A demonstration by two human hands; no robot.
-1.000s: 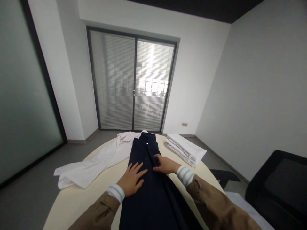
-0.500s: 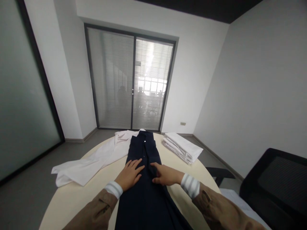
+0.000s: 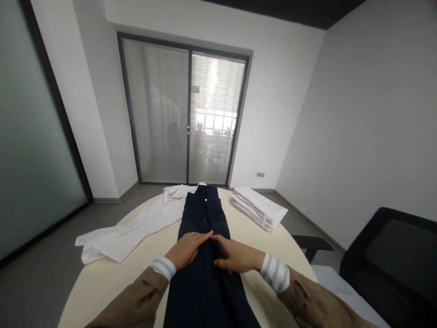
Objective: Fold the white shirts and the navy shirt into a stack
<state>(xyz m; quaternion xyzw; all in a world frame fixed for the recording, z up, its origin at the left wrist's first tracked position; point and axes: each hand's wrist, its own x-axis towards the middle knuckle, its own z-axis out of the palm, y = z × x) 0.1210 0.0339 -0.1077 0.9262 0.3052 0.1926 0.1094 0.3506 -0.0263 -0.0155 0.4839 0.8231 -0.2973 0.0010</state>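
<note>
A long navy garment (image 3: 198,291) with small buttons along its front lies lengthwise down the middle of the table, its near end running out of view below me. My left hand (image 3: 186,248) rests flat on it, fingers together and stretched out to the right. Opposite, my right hand (image 3: 235,254) is bent around a raised fold on the garment's right side. Its index fingertip meets my left fingertips, while the thumb sits lower on the cloth. Some of the right hand's fingers are hidden.
A white garment (image 3: 136,232) lies spread to the left, partly under the navy one. Folded white cloth (image 3: 261,207) is stacked at the right on the round cream table (image 3: 99,282). A black mesh chair (image 3: 392,255) stands at the right, with white cloth on it.
My left hand's fingers have closed together and turned right. The right hand has moved slightly nearer me. Their fingertips now meet, and the garment's lower right edge has shifted inward.
</note>
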